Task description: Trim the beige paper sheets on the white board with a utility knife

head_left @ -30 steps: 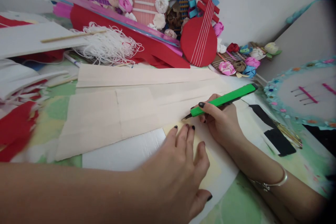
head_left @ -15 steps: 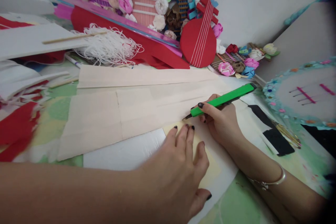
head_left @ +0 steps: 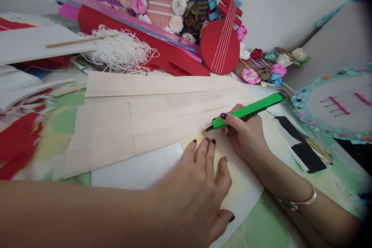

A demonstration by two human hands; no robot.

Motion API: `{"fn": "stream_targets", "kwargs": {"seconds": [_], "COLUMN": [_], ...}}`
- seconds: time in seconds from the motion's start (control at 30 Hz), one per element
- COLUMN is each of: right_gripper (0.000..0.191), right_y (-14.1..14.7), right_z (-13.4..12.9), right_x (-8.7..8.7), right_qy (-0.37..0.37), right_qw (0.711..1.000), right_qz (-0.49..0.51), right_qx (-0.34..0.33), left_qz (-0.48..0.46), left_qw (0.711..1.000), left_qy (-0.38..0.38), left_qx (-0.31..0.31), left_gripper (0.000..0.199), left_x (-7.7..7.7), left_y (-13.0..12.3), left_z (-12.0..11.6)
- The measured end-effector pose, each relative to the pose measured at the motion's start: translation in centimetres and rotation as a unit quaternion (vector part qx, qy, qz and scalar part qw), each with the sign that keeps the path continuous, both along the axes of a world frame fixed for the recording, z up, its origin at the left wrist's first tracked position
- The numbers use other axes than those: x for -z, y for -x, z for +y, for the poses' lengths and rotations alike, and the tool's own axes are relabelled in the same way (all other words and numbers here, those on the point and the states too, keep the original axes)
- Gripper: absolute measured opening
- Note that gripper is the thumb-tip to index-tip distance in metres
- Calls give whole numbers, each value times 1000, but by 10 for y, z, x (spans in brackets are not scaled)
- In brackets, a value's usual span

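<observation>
My right hand (head_left: 247,133) is closed around a green craft knife (head_left: 248,110) with black ends. Its dark pointed tip touches the lower edge of a pale peach sheet (head_left: 157,120), which has a pencil-like line across it. Just below, my left hand (head_left: 200,174) lies flat with fingers spread, its fingertips close to the knife tip. Under that hand are a pale yellow piece (head_left: 234,180) and a white board (head_left: 130,170). My left palm hides part of both.
Behind the sheet lie tangled white cord (head_left: 122,50), red material (head_left: 174,62) and a red guitar-shaped craft piece (head_left: 219,46). On the right are black pieces (head_left: 308,157), scissors (head_left: 318,149) and a flower-edged round piece (head_left: 334,102). Red scraps (head_left: 20,139) lie at left.
Almost nothing differs. The knife and my right hand have shifted very slightly to the right; my left hand stays in place.
</observation>
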State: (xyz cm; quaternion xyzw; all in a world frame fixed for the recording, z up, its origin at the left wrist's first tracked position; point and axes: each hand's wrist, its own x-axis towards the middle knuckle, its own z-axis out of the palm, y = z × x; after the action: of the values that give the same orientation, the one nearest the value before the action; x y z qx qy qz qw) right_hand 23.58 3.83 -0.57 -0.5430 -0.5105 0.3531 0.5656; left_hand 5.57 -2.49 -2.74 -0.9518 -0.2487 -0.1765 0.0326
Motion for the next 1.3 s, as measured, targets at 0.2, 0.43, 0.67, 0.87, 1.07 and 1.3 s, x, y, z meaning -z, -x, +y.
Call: {"fn": "stream_targets", "kwargs": {"seconds": [0.2,0.43,0.67,0.87,1.07,1.3], "right_gripper": [23,21,23,24,23,23], "right_y": [0,3,-1,0,-1,-1], "right_z": [0,-1,0,-1,1,1], "right_x": [0,-3,0,2,3,1], "right_qy": [5,9,6,-8,-9,-1], "right_qw": [999,997,1000,1000,1000,1000], "right_qz": [34,81,12,-11,-4,17], "right_qx": [10,-16,-7,3,6,2], "left_qz": [-17,49,56,57,55,39], "left_qw": [1000,998,996,996,996,998], "left_qy": [-5,41,53,55,54,35], "left_qx": [-2,30,37,39,39,31], "left_gripper": [67,65,66,66,65,66], "left_x": [-1,-20,-20,-21,-21,-20], "left_y": [0,4,3,2,2,2], "left_z": [-1,5,4,6,5,5]}}
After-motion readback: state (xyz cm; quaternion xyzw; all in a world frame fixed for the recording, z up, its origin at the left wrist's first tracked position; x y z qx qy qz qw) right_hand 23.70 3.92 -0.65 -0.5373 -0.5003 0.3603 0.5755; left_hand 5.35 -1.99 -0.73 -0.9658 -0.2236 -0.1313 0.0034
